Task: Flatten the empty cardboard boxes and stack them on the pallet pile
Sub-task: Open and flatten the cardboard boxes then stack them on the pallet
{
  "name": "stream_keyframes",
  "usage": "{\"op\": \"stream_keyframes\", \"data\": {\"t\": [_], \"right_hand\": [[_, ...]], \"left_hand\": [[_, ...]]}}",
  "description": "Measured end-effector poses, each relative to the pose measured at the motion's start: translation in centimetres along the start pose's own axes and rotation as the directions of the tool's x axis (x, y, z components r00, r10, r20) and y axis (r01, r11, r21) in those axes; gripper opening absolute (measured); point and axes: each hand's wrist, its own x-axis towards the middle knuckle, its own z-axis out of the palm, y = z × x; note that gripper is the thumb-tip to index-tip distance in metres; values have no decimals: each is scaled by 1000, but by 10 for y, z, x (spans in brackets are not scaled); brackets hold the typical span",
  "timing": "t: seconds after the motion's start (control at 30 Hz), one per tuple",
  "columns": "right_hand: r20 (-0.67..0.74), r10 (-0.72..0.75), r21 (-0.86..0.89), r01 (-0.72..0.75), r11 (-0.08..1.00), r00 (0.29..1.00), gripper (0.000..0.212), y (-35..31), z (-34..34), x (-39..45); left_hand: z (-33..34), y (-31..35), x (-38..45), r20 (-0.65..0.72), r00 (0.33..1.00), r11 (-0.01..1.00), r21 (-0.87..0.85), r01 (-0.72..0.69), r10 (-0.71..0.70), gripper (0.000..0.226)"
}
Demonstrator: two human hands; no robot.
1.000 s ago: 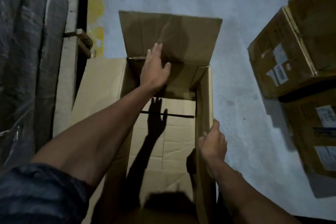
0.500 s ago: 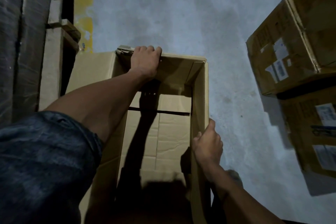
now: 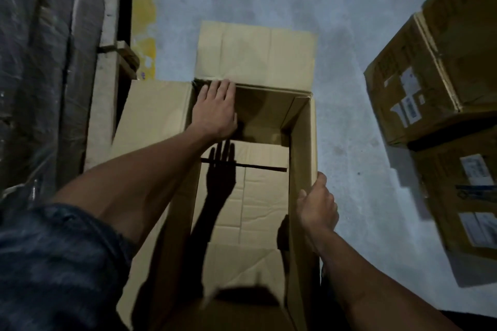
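An empty cardboard box [image 3: 266, 196] stands open below me on the concrete floor, its bottom flaps parted by a dark gap. Its far flap [image 3: 255, 51] lies folded outward on the floor, and its left flap [image 3: 153, 115] is spread out too. My left hand [image 3: 215, 110] rests with straight fingers on the far left corner of the rim. My right hand [image 3: 317, 201] grips the top edge of the right wall, thumb outside and fingers curled over it.
Wrapped dark goods on a wooden pallet [image 3: 107, 43] fill the left side. Labelled cardboard boxes [image 3: 419, 94] are stacked at the right. Bare grey floor [image 3: 344, 142] lies between them, with a yellow painted patch [image 3: 145, 8] beside the pallet.
The far flap, upright a second ago, was pushed over by my left hand and now lies flat on the floor beyond the box. My right hand has kept its grip on the right wall.
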Motion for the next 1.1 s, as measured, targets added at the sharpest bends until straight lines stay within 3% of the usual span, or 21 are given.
{"op": "stream_keyframes", "data": {"t": [0.13, 0.33, 0.6, 0.7, 0.83, 0.97, 1.1], "right_hand": [[50, 19, -38, -17, 999, 999, 52, 2, -12, -10], [127, 68, -133, -51, 990, 989, 47, 17, -15, -47], [169, 144, -133, -122, 984, 975, 40, 36, -6, -71], [162, 145, -100, -130, 986, 976, 42, 37, -2, -69], [179, 120, -47, -113, 992, 976, 46, 39, 1, -65], [185, 83, 28, -90, 996, 979, 44, 40, -1, -67], [145, 70, 74, -82, 994, 987, 38, 34, -16, -69]], "left_hand": [[2, -15, -70, 27, 986, 978, -126, 169, -166, 74], [25, -27, -168, 119, 902, 873, -229, 431, -415, 80], [76, -28, -262, 244, 845, 818, -229, 528, -477, 88], [88, -26, -271, 250, 853, 780, -347, 520, -458, 90], [92, -34, -261, 308, 799, 642, -479, 599, -516, 70], [89, -40, -253, 341, 789, 595, -521, 612, -512, 38], [77, -36, -254, 339, 771, 527, -579, 622, -539, 30]]}}
